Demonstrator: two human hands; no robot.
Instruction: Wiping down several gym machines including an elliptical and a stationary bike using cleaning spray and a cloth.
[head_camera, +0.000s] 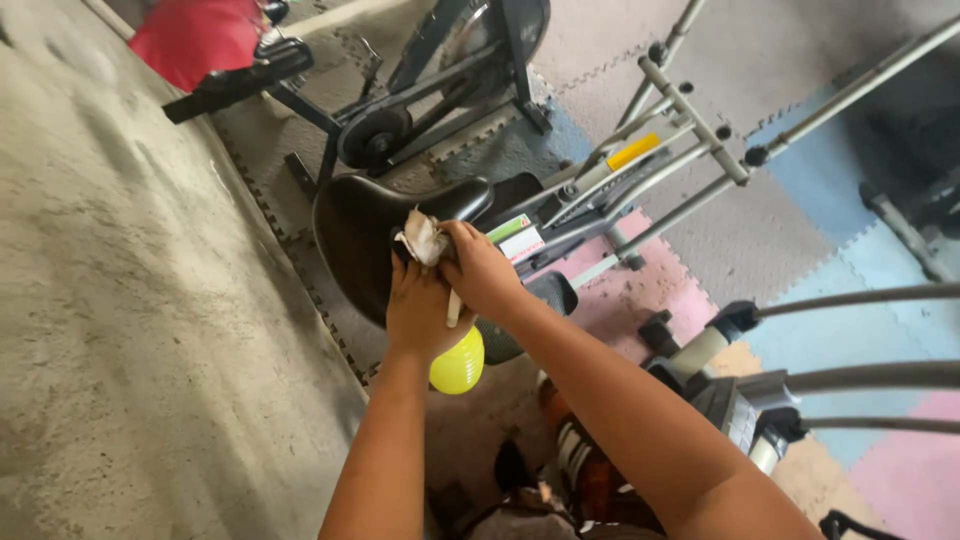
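My left hand (418, 312) grips the neck of a yellow spray bottle (459, 362) that hangs below my palm. My right hand (482, 270) holds a crumpled off-white cloth (423, 238), which also rests against the fingers of my left hand. Both hands are over the black saddle (362, 228) of an exercise bike, near its narrow front end. The top of the bottle is hidden behind my hands.
A second exercise bike (400, 110) with a flywheel stands further away. A grey cross-trainer frame (680, 130) and its handlebars (860, 375) are to the right. A rough grey wall (120, 300) fills the left. Pink, blue and grey foam tiles (840, 180) cover the floor.
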